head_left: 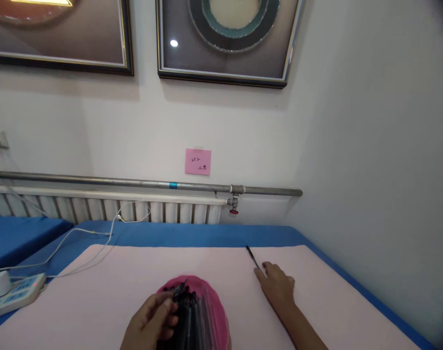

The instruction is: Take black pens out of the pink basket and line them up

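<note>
My left hand (pixel 150 321) curls around the rim of a pink pouch (pixel 210 306) full of dark pens (pixel 187 311), low in the middle of the view. My right hand (pixel 278 287) reaches forward over the pale pink mat (pixel 115 287), fingers bent down at the near end of a single black pen (pixel 252 256) that lies on the mat. Whether the fingertips pinch the pen or only touch it is unclear.
A blue cloth (pixel 192 234) covers the table under the mat. A white power strip (pixel 15 295) with white cables (pixel 79 238) sits at the left edge. A radiator and pipe (pixel 144 183) run along the wall, with a pink sticky note (pixel 197 162) above.
</note>
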`<state>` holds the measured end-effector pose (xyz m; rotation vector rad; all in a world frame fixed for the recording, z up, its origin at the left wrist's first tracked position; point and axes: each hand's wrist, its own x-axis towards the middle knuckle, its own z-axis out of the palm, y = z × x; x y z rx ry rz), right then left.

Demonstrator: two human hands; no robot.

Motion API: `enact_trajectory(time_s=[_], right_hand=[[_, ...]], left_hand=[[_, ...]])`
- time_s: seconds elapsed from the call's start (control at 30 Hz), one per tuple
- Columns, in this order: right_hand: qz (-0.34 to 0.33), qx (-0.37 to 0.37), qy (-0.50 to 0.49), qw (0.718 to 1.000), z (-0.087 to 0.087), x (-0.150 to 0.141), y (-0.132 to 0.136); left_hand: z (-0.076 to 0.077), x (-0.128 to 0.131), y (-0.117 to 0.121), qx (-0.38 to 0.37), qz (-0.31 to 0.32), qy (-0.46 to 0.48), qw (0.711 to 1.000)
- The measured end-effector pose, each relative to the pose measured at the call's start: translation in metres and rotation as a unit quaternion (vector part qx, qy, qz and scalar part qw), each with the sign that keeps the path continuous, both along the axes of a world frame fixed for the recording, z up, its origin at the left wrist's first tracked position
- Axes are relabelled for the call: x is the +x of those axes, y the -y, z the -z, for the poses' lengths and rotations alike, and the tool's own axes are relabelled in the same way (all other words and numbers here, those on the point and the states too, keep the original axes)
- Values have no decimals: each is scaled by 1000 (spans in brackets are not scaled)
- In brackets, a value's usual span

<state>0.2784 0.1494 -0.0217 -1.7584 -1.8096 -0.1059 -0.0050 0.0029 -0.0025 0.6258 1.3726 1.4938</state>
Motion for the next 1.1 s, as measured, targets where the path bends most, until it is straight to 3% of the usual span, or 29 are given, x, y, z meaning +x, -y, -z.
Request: enact_trajectory(time_s=[0.2,0.33,0.47,0.57,0.67,0.77,0.9,1.1], right_hand=[[-33,6,-96,995,-16,-6,13],[-111,-15,-144,983,-26,-35,35],[-264,-116,-201,936,-30,-70,65],[-298,-179,-222,911,-26,-85,77],[-298,-189,-244,903,-19,-89,80],[-286,-183,-249,907,-14,-88,79],[-286,-193,-237,908,-12,-88,77],[-345,-165,-196,903,-16,-95,82]], left_hand=[[-17,-21,6,38,-82,-57,994],[-15,-30,7,18,-104,-149,983],[-10,-35,7,-6,-110,-254,961],[-11,-35,8,-7,-109,-315,943],[-12,-30,8,-14,-86,-369,925],[-9,-21,6,-11,-35,-459,888],[-5,-7,5,-22,41,-596,801],[-3,-2,3,-101,69,-676,727]])
